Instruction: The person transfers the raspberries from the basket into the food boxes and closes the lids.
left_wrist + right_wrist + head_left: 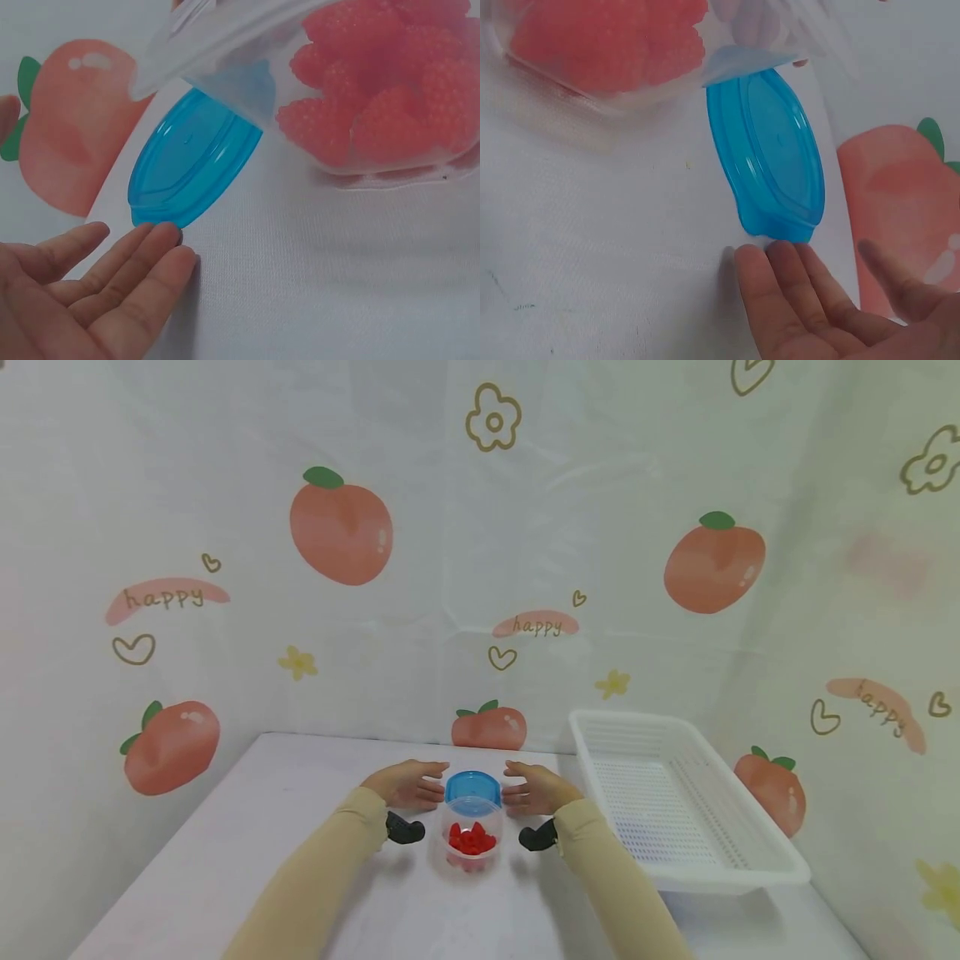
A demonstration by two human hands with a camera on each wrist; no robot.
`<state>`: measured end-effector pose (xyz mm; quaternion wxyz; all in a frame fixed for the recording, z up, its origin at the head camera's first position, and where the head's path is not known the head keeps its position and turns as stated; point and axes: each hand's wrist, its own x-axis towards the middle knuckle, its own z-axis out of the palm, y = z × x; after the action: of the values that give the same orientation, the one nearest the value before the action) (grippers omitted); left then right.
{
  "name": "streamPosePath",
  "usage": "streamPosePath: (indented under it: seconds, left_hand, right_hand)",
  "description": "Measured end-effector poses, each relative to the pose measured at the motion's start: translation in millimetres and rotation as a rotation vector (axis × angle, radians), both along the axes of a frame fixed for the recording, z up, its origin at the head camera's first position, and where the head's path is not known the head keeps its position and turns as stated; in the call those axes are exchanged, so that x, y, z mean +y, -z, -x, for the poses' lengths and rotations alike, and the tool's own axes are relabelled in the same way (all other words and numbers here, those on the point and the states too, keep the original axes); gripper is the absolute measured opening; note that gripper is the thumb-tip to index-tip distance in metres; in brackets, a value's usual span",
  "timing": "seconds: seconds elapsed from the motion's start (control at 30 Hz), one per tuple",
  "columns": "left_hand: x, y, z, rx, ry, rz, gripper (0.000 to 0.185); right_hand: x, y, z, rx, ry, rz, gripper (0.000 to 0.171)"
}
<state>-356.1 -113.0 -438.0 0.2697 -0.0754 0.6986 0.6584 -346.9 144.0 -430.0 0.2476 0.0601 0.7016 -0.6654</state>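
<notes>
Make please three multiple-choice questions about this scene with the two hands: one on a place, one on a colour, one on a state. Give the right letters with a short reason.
1. Where does the white perforated plastic basket stand?
A. on the person's right side of the table
B. on the person's left side
C. on top of the container

2. What colour is the round plastic lid?
A. green
B. blue
C. yellow

3. How is the left hand?
A. curled round the lid
B. a closed fist
C. open, its straight fingers at the lid's edge

Answers:
1 A: in the head view the basket sits beyond the right hand.
2 B: both wrist views show a blue lid lying behind the clear plastic container of red berry-like pieces.
3 C: the left wrist view shows straight fingers by the lid's rim, gripping nothing.
</notes>
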Motion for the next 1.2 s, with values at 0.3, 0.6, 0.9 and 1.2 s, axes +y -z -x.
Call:
streamPosePath:
  seconds: [0.3,0.6,0.9,1.2]
  left_hand:
    - [0.7,4.6,-0.5,-0.035,-0.057,-0.089,0.066]
    - [5.0,9.0,1.9,-0.081,-0.156,-0.174,0.067]
    - [10.3,4.6,0.4,-0.113,-0.179,-0.268,0.058]
    - [14.9,-3.4,3.5,-0.073,-0.14,-0.266,0.046]
  right_hand:
    - [-1.0,3.4,3.4,-0.065,0.04,0.087,0.06]
    - [-4.2,6.3,4.8,-0.094,0.107,0.08,0.052]
    - [-8.4,3.8,4.5,-0.044,0.115,-0.049,0.042]
    - [-7.8,2.8,8.5,0.031,0.128,-0.153,0.046]
